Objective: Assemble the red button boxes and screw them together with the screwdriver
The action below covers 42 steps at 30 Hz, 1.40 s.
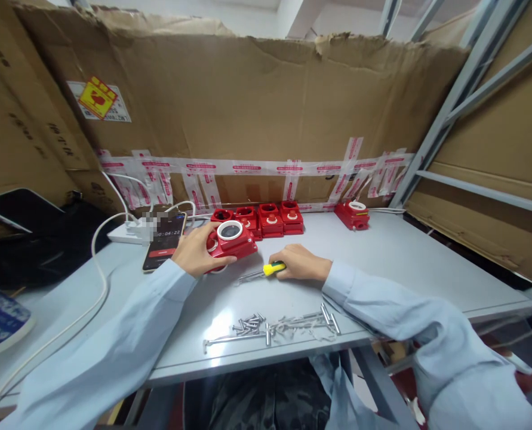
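— Where is the red unit [241, 246] being held?
— Left of centre, in front of a row of four red housings [271, 229]. It is gripped by the left hand [197, 252], with the thumb laid along its near side.
— Which way is it turned?
— Its white ring [230, 230] is faced upward and slightly toward the viewer. The long axis is set roughly left to right, with the right end angled a little away.
— And the right hand [298, 263]?
— It is closed around a yellow-and-green handled tool [273, 269], by which the left is pointed at, slightly downward and toward the near edge.
— What is hidden?
— The unit's left end is covered by the fingers, and most of the handle by the right hand. The tool's tip is blurred, and whether the unit is touching the table [395, 263] cannot be told. Part of the phone [162, 242] is masked by a pixelated patch.
— And the surroundings?
— The grey tabletop is backed by taped cardboard [266, 101]. Loose screws [249, 324] are scattered near the front edge, beside metal rods [239, 340]. Another red unit with a white ring is placed well to the right, near a metal frame [454, 110].
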### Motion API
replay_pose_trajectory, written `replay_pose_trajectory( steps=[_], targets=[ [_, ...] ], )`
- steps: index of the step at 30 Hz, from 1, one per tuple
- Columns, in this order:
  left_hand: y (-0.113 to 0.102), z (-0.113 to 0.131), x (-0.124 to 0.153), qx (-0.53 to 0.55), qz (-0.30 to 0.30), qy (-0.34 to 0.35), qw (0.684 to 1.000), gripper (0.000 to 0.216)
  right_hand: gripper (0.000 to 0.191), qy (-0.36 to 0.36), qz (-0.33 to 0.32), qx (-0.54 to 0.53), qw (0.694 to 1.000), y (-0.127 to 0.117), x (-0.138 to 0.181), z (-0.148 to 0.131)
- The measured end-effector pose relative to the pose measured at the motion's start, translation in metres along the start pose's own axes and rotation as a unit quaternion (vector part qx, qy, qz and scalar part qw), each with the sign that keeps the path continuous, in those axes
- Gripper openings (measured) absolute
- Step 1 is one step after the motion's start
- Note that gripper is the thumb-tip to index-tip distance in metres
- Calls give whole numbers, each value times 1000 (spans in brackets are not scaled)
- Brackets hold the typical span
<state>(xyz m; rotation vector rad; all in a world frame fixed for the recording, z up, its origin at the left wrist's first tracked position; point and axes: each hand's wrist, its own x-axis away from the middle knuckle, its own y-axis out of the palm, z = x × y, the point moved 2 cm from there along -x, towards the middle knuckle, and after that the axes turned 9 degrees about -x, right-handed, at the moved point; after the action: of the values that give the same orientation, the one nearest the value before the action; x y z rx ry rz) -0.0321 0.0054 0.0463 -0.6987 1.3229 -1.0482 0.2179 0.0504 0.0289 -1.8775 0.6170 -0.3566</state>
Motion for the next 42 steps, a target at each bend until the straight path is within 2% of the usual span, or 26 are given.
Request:
replay_pose_trajectory(
  steps=[4,9,13,16,19,24,26,28,33,37,39,42],
  targets=[
    [3,-1,0,-1,7,16,1000,74,18,-4,-13,12,1000,-5,10,7],
    [6,7,4,-13,-6,45,999,76,15,16,-9,-17,1000,-26,46,6],
    [9,19,8,-7,-32,62,998,75,20,22,-23,-160,987,-48,81,-12],
    [13,26,11,-14,-58,72,996,77,21,43,-35,-241,969,-55,98,-26],
    [19,31,14,-21,-69,86,994,76,17,67,-59,-252,963,-49,103,-33],
    [28,36,18,-3,-65,104,993,80,9,64,-101,-138,983,-26,98,-32],
    [30,38,20,9,-64,105,992,81,10,60,-105,-126,985,-24,97,-32],
    [31,39,21,35,-64,110,991,84,15,62,-85,-145,984,-28,97,-33],
    [32,46,23,118,-67,136,981,82,33,58,21,-247,967,-55,96,-31],
    [32,48,24,146,-79,156,974,72,33,54,74,-352,931,-75,90,-30],
    [33,45,24,157,-95,166,969,75,31,57,101,-391,913,-82,87,-32],
    [34,36,24,152,-140,169,964,88,30,46,175,-401,898,-91,81,-37]
  ],
)
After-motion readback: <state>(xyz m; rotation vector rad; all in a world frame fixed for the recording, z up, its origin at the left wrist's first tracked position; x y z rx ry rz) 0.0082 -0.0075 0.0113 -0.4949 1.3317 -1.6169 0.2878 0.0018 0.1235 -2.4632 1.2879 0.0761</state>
